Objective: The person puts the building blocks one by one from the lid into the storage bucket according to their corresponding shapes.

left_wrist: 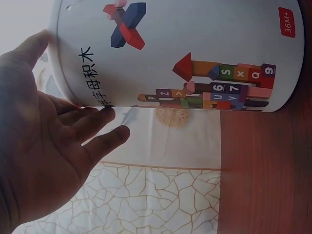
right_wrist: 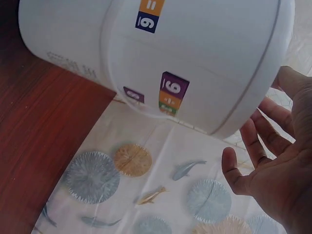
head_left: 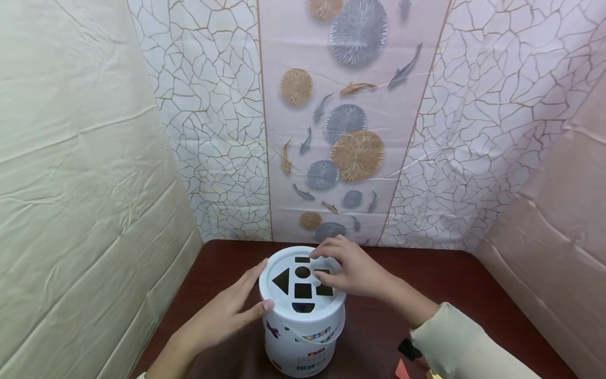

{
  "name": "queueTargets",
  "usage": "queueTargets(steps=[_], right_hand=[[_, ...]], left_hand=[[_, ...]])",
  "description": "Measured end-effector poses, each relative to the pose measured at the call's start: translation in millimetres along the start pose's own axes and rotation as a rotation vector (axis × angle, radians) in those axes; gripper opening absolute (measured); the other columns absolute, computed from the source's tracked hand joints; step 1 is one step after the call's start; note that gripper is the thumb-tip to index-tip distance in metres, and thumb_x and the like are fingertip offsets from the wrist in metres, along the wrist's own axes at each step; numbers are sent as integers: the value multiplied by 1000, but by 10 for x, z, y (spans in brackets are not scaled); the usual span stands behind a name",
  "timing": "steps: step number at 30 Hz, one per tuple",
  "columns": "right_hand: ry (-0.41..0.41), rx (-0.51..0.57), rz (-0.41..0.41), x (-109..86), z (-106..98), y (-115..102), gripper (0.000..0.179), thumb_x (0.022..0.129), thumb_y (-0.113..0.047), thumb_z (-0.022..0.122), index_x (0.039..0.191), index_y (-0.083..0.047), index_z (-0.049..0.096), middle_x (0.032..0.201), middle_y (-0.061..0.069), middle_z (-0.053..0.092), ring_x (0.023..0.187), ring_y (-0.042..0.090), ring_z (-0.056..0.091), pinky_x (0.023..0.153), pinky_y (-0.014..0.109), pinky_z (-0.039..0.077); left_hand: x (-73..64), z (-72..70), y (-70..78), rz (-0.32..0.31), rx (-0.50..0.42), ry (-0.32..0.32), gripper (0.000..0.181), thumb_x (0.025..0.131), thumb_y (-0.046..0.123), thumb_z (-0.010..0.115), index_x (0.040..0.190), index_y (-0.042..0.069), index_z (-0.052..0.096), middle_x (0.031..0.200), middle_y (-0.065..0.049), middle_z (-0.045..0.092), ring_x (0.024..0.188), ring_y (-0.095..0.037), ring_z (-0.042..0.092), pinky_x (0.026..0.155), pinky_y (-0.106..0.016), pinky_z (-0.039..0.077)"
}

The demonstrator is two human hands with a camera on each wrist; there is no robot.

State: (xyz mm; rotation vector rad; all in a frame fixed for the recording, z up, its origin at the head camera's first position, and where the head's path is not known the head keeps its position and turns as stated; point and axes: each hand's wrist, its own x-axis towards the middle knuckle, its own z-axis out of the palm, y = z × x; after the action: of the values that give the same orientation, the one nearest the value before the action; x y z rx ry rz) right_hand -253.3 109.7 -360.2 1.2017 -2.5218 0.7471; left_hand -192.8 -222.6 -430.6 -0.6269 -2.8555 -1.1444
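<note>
A white printed bucket (head_left: 295, 355) stands upright under a white lid (head_left: 280, 301) with several dark cut-outs: rectangles, a circle, a triangle and a rounded one. My left hand (head_left: 227, 310) rests at the lid's left rim, thumb near the front edge and fingers along the far side. In the left wrist view, the fingers of that left hand (left_wrist: 53, 141) are spread beside the bucket (left_wrist: 170, 29). Over the lid's right part, my right hand (head_left: 355, 266) has bent fingers and thumb apart, with nothing seen between them. The right wrist view shows that right hand (right_wrist: 282, 161) by the rim.
A thin white carrying handle (head_left: 326, 341) hangs at the bucket's front. At the lower right, a red block (head_left: 401, 370) and a yellow piece (head_left: 433, 375) lie partly hidden by the right sleeve (head_left: 466, 342). Patterned cloth (head_left: 227, 131) hangs behind the dark red table (head_left: 393, 321).
</note>
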Motion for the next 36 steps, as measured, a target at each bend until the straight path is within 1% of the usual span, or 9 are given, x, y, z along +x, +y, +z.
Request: queueTargets(steps=[4,6,8,11,15,20,26,33,36], right_hand=[[40,-23,11,-122,-56,52,30,96,-20,87,125,-14,81,123,-3,76,110,19,63,90,41,57],[59,-44,22,-189,-91,80,30,96,-21,88,125,-15,81,124,-4,76,115,18,64,96,45,58],[78,-62,35,-257,-132,111,31,95,-22,89,124,-17,82,123,-5,77,117,17,65,97,48,59],[105,-94,44,-363,-191,165,31,93,-21,90,123,-19,82,122,-6,77,117,16,64,98,49,59],[133,-128,48,-505,-251,237,31,92,-21,91,121,-20,82,120,-7,77,116,15,66,97,47,60],[152,-145,63,-682,-302,329,31,90,-19,92,119,-22,81,119,-9,77,115,15,68,97,46,60],[159,-175,93,-874,-334,432,33,88,-18,93,118,-25,82,118,-10,76,110,12,67,91,42,58],[203,-194,40,-1081,-365,543,35,85,-15,94,116,-23,82,115,-8,79,104,11,66,86,35,58],[209,-203,41,-1173,-367,592,36,84,-15,95,116,-24,82,114,-7,79,103,12,66,85,34,57]], left_hand=[[-11,12,3,1,4,8,89,102,74,62,172,58,9,182,19,22,168,-23,34,129,-71,36],[-16,16,7,3,7,12,88,103,74,62,172,58,9,183,18,22,168,-24,34,128,-71,36],[-20,17,9,-1,10,13,88,103,74,61,172,58,9,183,18,21,168,-24,33,128,-71,36],[-25,18,13,-7,10,10,88,103,74,61,172,58,8,183,18,21,168,-25,33,128,-72,35],[-32,15,20,-11,6,8,88,103,74,61,172,58,8,183,17,21,168,-26,33,128,-73,35],[-33,19,31,1,7,14,88,104,72,62,172,58,9,183,18,22,167,-25,35,128,-72,36],[-36,26,31,7,8,19,87,104,71,62,172,58,10,183,16,23,167,-25,35,127,-72,37],[-40,29,37,6,6,24,87,104,71,62,173,56,11,183,15,23,168,-25,34,128,-72,36],[-36,33,30,9,4,23,87,104,70,62,173,57,11,183,15,23,168,-25,34,128,-72,36]])
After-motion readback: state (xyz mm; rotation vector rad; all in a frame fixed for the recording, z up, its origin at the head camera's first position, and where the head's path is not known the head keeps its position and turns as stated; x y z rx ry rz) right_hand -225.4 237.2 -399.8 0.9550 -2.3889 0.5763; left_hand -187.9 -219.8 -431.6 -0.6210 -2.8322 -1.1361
